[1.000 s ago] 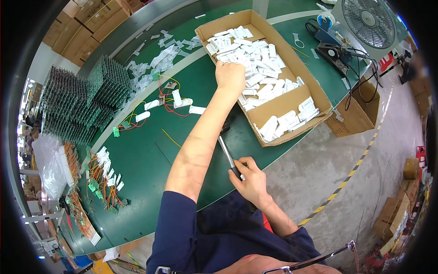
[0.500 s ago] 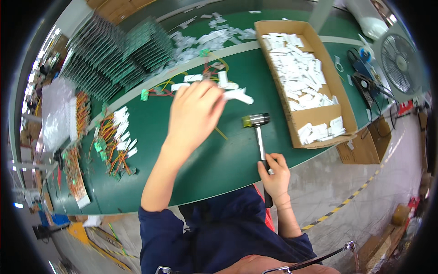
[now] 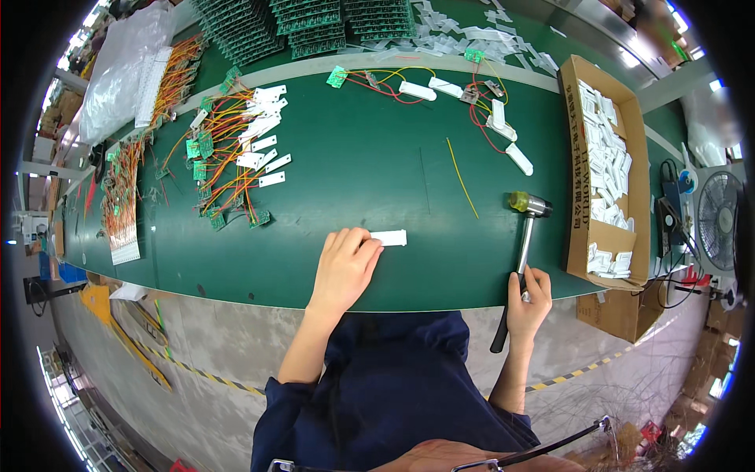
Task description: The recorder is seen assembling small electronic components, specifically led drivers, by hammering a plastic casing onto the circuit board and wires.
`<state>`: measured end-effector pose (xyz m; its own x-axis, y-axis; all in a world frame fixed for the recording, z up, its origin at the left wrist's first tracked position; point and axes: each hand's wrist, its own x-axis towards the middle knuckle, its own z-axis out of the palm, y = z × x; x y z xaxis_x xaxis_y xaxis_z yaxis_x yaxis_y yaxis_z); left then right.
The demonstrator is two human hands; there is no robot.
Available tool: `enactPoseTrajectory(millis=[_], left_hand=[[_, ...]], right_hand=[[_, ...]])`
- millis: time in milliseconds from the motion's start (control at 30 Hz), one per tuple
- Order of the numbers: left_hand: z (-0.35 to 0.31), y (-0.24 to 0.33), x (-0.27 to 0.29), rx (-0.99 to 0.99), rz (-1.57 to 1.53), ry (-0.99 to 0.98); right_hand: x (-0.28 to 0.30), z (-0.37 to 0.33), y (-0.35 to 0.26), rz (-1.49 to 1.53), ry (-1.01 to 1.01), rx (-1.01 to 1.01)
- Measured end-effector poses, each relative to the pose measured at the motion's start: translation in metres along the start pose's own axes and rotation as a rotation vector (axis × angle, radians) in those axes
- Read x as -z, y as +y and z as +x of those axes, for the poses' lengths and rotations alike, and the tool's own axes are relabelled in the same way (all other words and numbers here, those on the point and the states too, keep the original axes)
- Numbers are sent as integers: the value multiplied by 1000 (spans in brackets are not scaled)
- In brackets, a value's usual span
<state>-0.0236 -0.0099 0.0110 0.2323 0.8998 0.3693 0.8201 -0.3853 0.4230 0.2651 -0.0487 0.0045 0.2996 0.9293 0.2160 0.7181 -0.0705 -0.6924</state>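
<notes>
My left hand (image 3: 344, 263) is closed on one end of a small white plastic casing (image 3: 391, 237), held on or just above the green bench top near its front edge. In my right hand (image 3: 531, 303) is a mallet (image 3: 525, 244), gripped round its black handle; its yellow-and-black head points away from me and rests by the bench surface. Beyond, small green circuit boards (image 3: 336, 76) on red and yellow wires lie with several white casings (image 3: 418, 91). A yellow wire (image 3: 462, 178) lies loose between my hands and those boards.
At the right a cardboard box (image 3: 580, 181) holds many white casings, with a fan (image 3: 720, 212) beyond it. Wired boards with white pieces (image 3: 263, 126) are heaped at the left. Stacked green circuit panels (image 3: 307, 23) and scattered white scraps (image 3: 495, 39) fill the back.
My left hand has drawn back from the wired boards toward the bench's front edge, bringing a white casing. My right hand still holds the mallet. The view has turned left.
</notes>
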Motion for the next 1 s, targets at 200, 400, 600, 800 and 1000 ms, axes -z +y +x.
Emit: enactPoseTrajectory(millis=[200,400,600,800,1000], left_hand=[[-5,0,4,45,-64,64],[-14,-28,28,205,57,179],[-28,-42,36,280,75,180],[-43,-51,43,335,108,232],[-50,-45,43,310,99,226]], right_hand=[[1,-2,-1,-64,-18,2],[3,-3,-10,-293,-10,49],[4,6,-47,-359,122,140],[-57,4,-123,-80,-258,419],[-114,-4,-128,-104,-273,587]])
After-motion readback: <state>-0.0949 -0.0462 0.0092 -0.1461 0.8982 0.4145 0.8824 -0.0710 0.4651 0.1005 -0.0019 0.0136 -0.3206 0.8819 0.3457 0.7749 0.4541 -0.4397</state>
